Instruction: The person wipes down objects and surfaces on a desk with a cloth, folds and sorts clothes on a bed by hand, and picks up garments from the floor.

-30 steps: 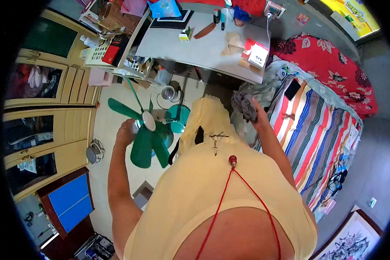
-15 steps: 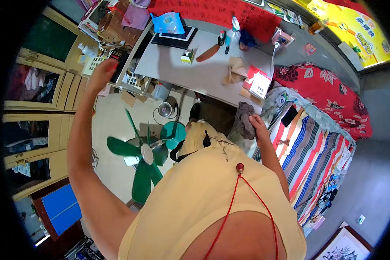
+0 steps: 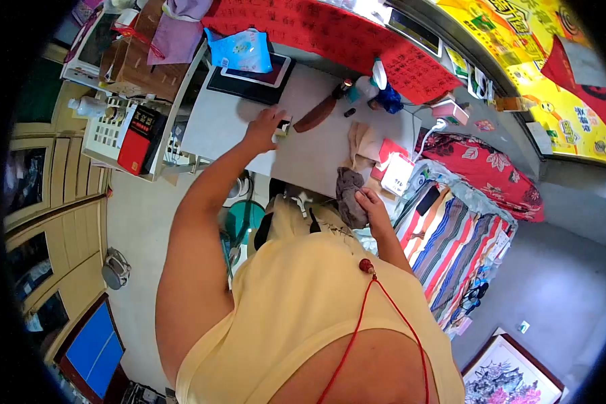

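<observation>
Over the grey desk (image 3: 215, 131), my left hand (image 3: 262, 130) has its fingers around a small green and white box (image 3: 282, 128). A brown comb-like piece (image 3: 314, 115) lies just right of that box. My right hand (image 3: 372, 205) grips a crumpled grey cloth (image 3: 350, 196), which hangs by the desk's front edge. Beyond this cloth, a beige cloth (image 3: 363, 143) and a red and white box (image 3: 397, 172) rest on the desk's right end.
A tablet (image 3: 276, 71) and a blue packet (image 3: 248, 51) are at the desk's back left. Spray bottle (image 3: 370, 86) stands at the back. A striped bed (image 3: 444, 236) is on the right, wooden cabinets (image 3: 67, 236) on the left. A teal fan base (image 3: 244, 221) is below.
My left hand has left the green fan, passed over the left shelf and come to the small box on the desk. My right hand keeps the grey cloth. The view has shifted toward the desk.
</observation>
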`<state>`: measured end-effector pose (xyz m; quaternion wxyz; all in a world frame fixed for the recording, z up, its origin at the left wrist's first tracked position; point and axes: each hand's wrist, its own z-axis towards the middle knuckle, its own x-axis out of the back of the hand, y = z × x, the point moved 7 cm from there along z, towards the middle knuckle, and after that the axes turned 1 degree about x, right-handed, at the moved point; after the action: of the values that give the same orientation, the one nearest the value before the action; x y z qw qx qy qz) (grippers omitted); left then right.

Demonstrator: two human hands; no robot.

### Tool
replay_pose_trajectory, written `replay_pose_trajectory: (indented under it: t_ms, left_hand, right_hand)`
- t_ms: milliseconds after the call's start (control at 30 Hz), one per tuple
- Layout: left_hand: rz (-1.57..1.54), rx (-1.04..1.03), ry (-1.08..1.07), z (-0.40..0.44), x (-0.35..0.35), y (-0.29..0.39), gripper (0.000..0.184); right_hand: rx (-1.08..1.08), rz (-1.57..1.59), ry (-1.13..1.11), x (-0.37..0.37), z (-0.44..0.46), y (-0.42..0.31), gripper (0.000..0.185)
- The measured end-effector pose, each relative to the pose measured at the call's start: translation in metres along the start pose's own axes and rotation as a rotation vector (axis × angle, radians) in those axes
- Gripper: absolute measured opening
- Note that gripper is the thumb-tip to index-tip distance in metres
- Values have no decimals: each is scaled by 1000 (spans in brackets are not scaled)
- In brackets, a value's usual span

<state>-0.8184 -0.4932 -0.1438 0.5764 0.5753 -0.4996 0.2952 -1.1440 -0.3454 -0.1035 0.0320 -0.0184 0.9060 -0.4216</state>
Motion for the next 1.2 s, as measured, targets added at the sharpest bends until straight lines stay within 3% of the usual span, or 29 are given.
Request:
replay_pose_trajectory:
  t_ms: [67,100,200,333,433,500,567,600,667,767,867,933,1067,1200]
  left_hand:
    - [-57,3,-168,10,-31,-3,99]
    - [-147,19,-69,13,-27,0,86]
    - [-121,57,-63,14,-29,1,70]
    - [-158,118,55,-15,-18,-24,57]
    - [-180,357,165,-41,10,-76,53]
    - [-125,453,265,-58,25,-112,51]
    - [-81,572,218,-67,36,-145,55]
    - [-70,603,212,-70,40,-160,57]
    - [-64,638,193,-75,50,-175,55]
    - [-69,660,228,-81,46,-197,64]
    - [-141,640,255,-85,36,-200,68]
    - [-175,597,272,-83,32,-202,68]
    - [-174,598,360,-88,36,-195,69]
    - [-213,585,368,-85,34,-196,71]
  right_hand:
    - [-10,28,-4,-5,10,1,31]
    - [-16,27,-8,-9,14,0,31]
    - [-75,-19,-92,-15,24,0,34]
    - [-74,-221,-116,-22,48,-5,39]
    - [205,-545,-180,-61,78,-27,43]
    - [279,-606,-285,-110,92,-50,41]
    - [351,-661,-389,-170,101,-77,40]
    - [518,-765,-374,-201,104,-94,38]
    - [815,-872,-398,-257,121,-112,35]
    - [903,-945,-389,-331,144,-134,36]
    - [1050,-1194,-372,-397,194,-124,48]
    - [1434,-1275,-269,-424,213,-117,55]
    - [1352,-1442,-359,-420,226,-94,59]
    - [1166,-1626,-395,-358,203,-67,65]
